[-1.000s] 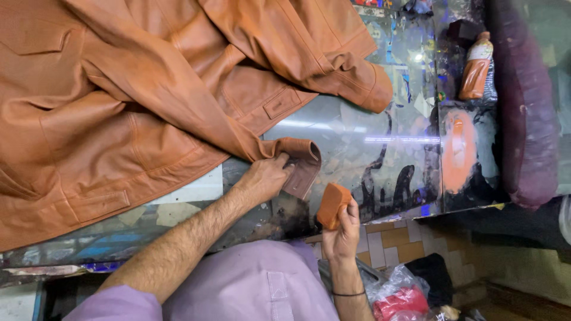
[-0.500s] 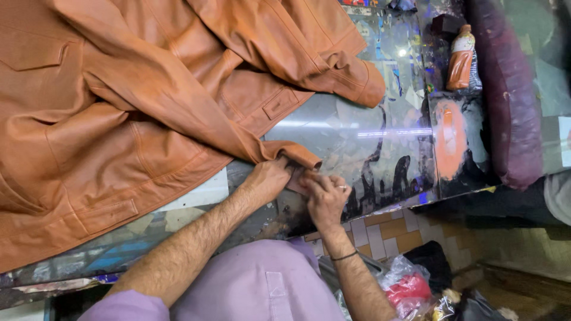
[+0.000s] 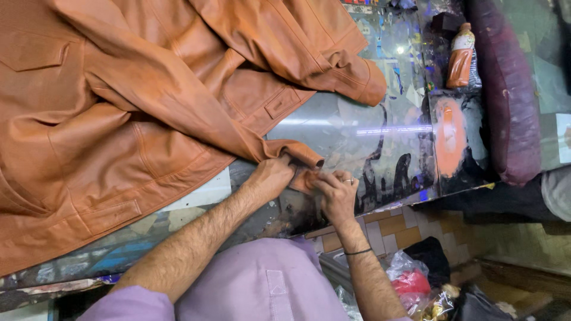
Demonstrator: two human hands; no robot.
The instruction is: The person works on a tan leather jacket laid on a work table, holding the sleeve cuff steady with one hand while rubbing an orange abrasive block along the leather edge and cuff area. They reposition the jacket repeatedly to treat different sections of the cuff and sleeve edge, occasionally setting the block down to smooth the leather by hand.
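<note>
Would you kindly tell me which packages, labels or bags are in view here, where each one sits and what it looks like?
Bottle: lying at the far right edge of the table, orange body, pale label band.
Plastic bag: on the floor beside the person's right arm, crinkled clear plastic over something red.
No screens or signs.

A glass tabletop point(image 3: 357, 128), smeared with dark paint, spreads up and to the right of the hands. Far up to their right stands a bottle point(image 3: 461, 59) of orange liquid, and below it an orange blotch point(image 3: 451, 135) marks a dark patch of the table. Further right lies a long maroon cushion point(image 3: 505, 95). Below the hands, brown floor tiles point(image 3: 392, 229) show, with a red plastic bag point(image 3: 410, 279) near the wrist.
</note>
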